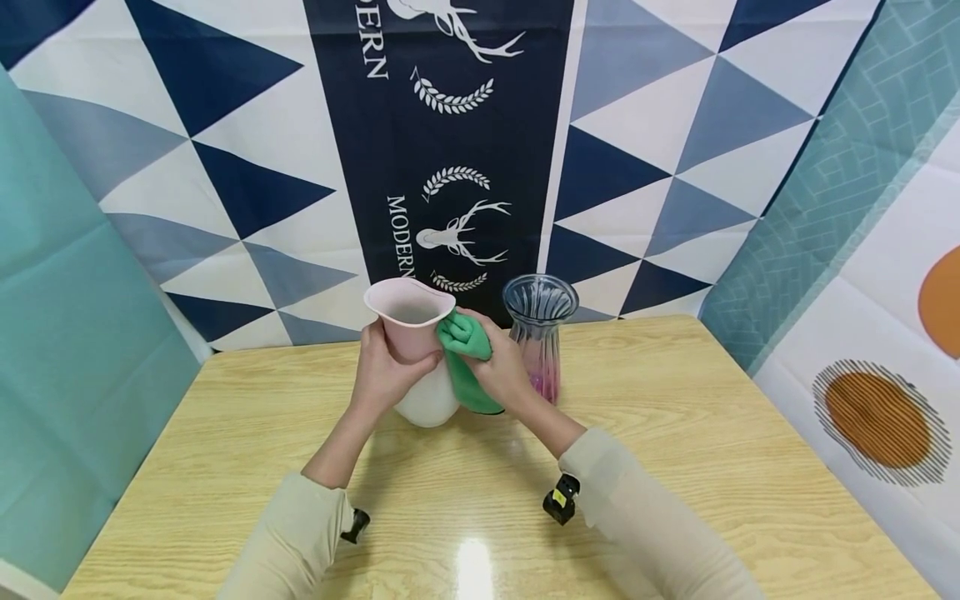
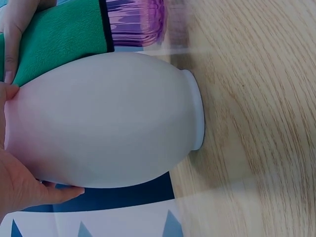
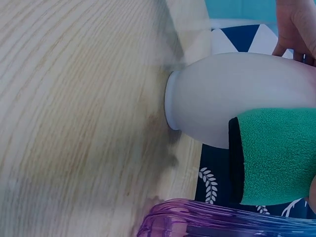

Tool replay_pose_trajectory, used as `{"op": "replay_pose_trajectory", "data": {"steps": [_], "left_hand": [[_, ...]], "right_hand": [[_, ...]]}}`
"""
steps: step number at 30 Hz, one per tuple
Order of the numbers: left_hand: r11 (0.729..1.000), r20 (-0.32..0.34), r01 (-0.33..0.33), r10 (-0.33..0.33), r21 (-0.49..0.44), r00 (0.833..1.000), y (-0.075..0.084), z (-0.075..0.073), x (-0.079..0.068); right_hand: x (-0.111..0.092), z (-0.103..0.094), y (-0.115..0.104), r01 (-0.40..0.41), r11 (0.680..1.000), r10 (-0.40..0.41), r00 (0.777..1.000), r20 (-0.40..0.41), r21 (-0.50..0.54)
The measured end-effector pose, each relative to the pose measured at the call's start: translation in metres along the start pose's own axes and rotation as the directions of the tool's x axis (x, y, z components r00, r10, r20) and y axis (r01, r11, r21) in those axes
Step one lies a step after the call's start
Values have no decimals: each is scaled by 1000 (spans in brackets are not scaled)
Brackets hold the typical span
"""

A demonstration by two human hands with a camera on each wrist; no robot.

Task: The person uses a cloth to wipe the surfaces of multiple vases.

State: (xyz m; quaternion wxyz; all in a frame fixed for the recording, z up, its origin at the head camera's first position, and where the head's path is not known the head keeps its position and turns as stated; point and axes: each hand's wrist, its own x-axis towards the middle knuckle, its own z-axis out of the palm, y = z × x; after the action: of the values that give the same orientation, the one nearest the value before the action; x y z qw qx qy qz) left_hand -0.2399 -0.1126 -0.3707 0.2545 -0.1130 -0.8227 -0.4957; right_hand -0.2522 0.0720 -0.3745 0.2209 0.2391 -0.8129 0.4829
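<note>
Gripping the pale vase (image 2: 113, 123) is the left hand (image 1: 384, 367); the right hand (image 1: 498, 365) pinches green cloth (image 3: 276, 155), and hard rubbing might tip the vase

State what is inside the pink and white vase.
From above, the pink and white vase shows only its greyish inner wall. The lower inside and bottom are hidden, so whether anything lies there cannot be told.

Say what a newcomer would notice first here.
Probably the bright green cloth in the right grip, beside the pink-and-white vase that the left grip holds. To their right stands a clear ribbed vase, blue above, pink below. Behind, white deer mark a dark backdrop panel.
</note>
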Motion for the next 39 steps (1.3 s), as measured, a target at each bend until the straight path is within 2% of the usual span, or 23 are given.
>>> {"op": "replay_pose_trajectory", "data": {"steps": [11, 19, 27, 33, 39], "left_hand": [[1000, 11, 11, -11, -11, 1000, 1, 0, 1], [998, 26, 68, -68, 16, 997, 2, 0, -1], [994, 42, 108, -108, 22, 993, 3, -1, -2], [993, 31, 116, -117, 27, 993, 3, -1, -3], [994, 8, 109, -109, 7, 994, 4, 1, -5]], "right_hand": [[-11, 3, 9, -16, 1000, 15, 1000, 16, 24], [-21, 9, 19, -41, 999, 41, 999, -11, 20], [-34, 14, 26, -106, 994, 107, 994, -31, 17], [-43, 15, 31, -159, 987, 159, 987, -18, 5], [-47, 16, 36, -160, 987, 160, 987, -17, 5]]}}
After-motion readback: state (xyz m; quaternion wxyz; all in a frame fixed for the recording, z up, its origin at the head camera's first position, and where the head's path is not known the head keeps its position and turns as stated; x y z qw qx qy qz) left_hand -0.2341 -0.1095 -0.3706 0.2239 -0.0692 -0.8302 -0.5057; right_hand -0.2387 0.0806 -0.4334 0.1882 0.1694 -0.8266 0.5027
